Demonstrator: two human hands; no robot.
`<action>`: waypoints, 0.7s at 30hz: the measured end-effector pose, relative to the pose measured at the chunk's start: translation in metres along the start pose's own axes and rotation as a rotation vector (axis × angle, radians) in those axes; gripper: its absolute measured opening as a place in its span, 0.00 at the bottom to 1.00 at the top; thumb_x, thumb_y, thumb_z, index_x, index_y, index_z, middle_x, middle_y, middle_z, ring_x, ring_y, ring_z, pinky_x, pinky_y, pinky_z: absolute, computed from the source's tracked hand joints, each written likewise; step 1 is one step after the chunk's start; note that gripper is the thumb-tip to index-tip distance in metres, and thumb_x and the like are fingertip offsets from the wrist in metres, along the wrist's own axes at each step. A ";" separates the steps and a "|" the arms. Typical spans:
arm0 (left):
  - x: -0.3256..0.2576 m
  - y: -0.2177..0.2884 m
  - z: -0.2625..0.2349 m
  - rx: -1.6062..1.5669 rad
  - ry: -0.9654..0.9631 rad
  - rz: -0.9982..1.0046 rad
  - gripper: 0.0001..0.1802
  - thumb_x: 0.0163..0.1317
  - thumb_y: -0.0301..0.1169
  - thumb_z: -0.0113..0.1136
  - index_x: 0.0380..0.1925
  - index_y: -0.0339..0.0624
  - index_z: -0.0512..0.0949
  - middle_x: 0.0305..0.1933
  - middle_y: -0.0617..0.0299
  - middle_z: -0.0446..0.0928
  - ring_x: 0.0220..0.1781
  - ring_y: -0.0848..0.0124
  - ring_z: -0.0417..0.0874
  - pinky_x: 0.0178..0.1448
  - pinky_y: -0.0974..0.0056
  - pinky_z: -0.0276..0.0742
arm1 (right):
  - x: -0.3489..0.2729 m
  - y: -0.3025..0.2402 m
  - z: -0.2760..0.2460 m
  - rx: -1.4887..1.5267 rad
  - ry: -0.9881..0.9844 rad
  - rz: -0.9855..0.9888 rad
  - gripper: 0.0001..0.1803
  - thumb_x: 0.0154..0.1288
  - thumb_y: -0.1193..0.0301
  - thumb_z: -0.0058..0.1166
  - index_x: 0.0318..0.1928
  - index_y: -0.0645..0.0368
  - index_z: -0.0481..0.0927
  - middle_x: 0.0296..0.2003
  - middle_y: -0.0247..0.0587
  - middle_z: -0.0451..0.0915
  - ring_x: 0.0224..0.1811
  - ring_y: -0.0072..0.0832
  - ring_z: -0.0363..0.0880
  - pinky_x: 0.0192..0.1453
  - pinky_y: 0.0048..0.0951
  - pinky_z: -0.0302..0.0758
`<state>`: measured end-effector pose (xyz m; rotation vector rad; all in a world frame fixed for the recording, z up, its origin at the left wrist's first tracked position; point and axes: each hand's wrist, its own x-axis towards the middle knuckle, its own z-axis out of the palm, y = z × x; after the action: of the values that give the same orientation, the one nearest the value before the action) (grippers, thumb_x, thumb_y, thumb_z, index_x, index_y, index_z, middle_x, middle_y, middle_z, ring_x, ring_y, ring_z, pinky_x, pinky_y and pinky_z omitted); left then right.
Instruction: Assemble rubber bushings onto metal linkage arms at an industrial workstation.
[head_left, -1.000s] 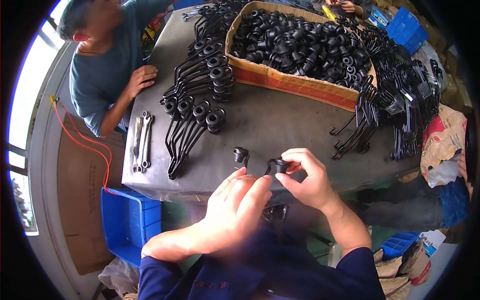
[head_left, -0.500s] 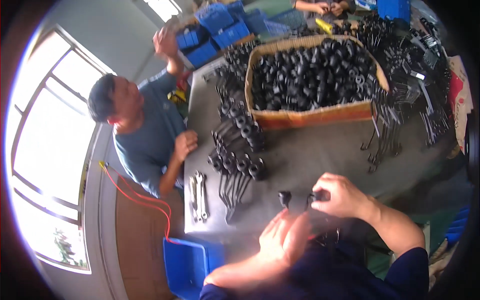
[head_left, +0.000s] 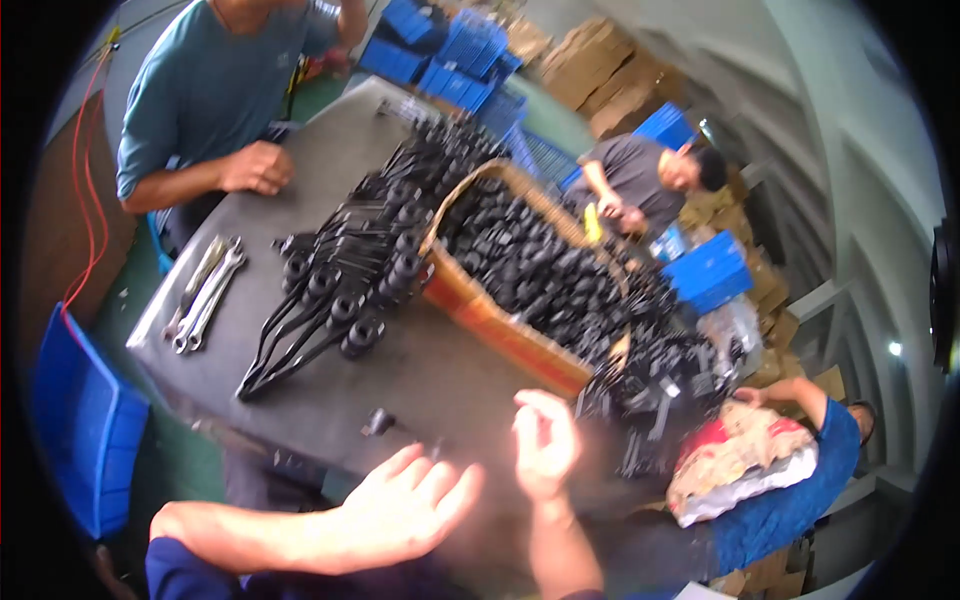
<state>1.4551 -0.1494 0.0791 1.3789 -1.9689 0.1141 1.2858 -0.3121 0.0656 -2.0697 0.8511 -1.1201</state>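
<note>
Your right hand blurred but parted, left hand unreadable: a slack grip could drop the round black rubber bushing, left's eleven o'clock.

Bright light washes out the person's bare left hand and bare right hand, both blurred; pale haze veils the smooth dark-grey tabletop beside the latter, its left corner gleaming; the small black rounded part near the left hand smears; fisheye bending curves the pale grey wall toward black rims
</note>
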 end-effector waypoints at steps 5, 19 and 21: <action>0.007 0.011 0.010 -0.026 -0.054 0.002 0.28 0.49 0.27 0.63 0.54 0.32 0.75 0.38 0.57 0.78 0.35 0.63 0.81 0.55 0.52 0.81 | -0.009 0.023 0.001 0.034 0.060 0.068 0.07 0.67 0.81 0.58 0.45 0.64 0.81 0.38 0.36 0.82 0.32 0.17 0.75 0.38 0.20 0.74; 0.023 0.010 0.021 0.097 0.023 -0.055 0.24 0.59 0.28 0.66 0.55 0.32 0.74 0.36 0.57 0.78 0.35 0.66 0.82 0.50 0.55 0.84 | -0.009 0.061 0.089 0.212 0.080 0.185 0.06 0.71 0.77 0.53 0.46 0.63 0.78 0.31 0.39 0.83 0.33 0.25 0.82 0.39 0.26 0.78; 0.019 0.006 0.019 0.126 0.051 -0.030 0.24 0.59 0.27 0.66 0.55 0.31 0.74 0.35 0.58 0.79 0.34 0.66 0.82 0.49 0.56 0.84 | -0.004 0.052 0.099 -0.036 0.244 -0.140 0.08 0.72 0.76 0.53 0.48 0.63 0.78 0.26 0.36 0.82 0.30 0.23 0.81 0.36 0.25 0.78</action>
<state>1.4374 -0.1699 0.0785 1.4709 -1.9260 0.2600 1.3580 -0.3186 -0.0198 -2.0764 0.8560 -1.4662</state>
